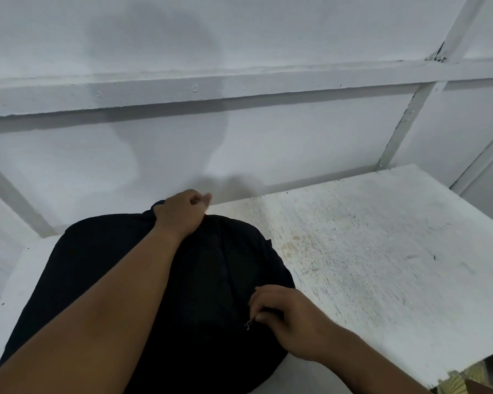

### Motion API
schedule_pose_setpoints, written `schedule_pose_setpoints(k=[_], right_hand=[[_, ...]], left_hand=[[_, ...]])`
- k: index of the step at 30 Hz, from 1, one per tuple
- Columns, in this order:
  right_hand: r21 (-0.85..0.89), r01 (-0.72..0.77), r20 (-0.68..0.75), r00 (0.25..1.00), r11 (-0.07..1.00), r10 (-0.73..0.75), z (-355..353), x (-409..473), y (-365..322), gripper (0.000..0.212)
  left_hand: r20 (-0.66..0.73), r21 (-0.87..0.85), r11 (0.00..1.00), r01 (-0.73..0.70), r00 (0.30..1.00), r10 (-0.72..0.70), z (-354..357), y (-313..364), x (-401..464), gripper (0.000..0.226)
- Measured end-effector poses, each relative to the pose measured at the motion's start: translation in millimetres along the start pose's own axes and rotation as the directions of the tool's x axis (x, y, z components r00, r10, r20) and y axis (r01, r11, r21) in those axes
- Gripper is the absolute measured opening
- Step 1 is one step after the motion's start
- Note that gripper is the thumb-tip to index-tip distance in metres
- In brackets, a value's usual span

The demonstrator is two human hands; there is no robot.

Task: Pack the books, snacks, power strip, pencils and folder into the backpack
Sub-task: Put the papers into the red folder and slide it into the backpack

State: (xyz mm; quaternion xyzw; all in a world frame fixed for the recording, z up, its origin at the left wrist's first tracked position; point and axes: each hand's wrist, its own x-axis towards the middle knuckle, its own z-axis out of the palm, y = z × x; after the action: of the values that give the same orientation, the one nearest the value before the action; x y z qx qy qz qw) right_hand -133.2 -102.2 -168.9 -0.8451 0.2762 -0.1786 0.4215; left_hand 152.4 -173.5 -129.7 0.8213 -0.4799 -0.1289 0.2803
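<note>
Where the white table (381, 237) meets the wall (239, 152), a black backpack (111, 265) is laid flat on the table's left part, its top end close to the wall. The fabric at that top end is gripped by the left hand (182, 214), fingers curled. A small metal zipper pull (248, 324) on the backpack's right side is pinched by the right hand (293, 319). Bare, scuffed tabletop is seen to the right of the backpack, out to the table's right edge.
</note>
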Motion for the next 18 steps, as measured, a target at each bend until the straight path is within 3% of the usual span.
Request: schedule_pose_setpoints(k=[2, 4, 6, 13, 16, 18], right_hand=[[0.042, -0.036, -0.010, 0.999, 0.998, 0.037, -12, 10, -3, 0.013], [0.042, -0.075, -0.080, 0.994, 0.996, 0.078, -22, 25, -3, 0.013], [-0.005, -0.092, -0.148, 0.985, 0.996, 0.090, -31, 43, 0, 0.017], [-0.054, 0.044, -0.227, 0.972, 0.998, -0.055, -44, 136, 14, 0.019], [-0.044, 0.020, -0.244, 0.969, 0.999, -0.030, -36, 182, 22, 0.020], [-0.062, -0.050, -0.163, 0.986, 0.997, 0.039, -29, 209, 29, 0.023]], left_hand=[[-0.062, 0.130, 0.989, 0.075, 0.996, -0.067, -1, -3, 3, 0.029], [0.096, 0.397, 0.916, 0.052, 0.991, -0.098, 1, -10, 6, 0.029], [0.239, 0.515, 0.857, -0.018, 0.963, -0.124, 5, -13, 5, 0.028], [0.186, 0.442, 0.896, -0.035, 0.981, -0.053, 3, -13, 2, 0.023], [0.132, 0.408, 0.913, 0.006, 0.989, -0.066, 3, -8, -1, 0.020], [0.088, 0.363, 0.930, 0.054, 0.992, -0.092, 4, -7, -1, 0.020]])
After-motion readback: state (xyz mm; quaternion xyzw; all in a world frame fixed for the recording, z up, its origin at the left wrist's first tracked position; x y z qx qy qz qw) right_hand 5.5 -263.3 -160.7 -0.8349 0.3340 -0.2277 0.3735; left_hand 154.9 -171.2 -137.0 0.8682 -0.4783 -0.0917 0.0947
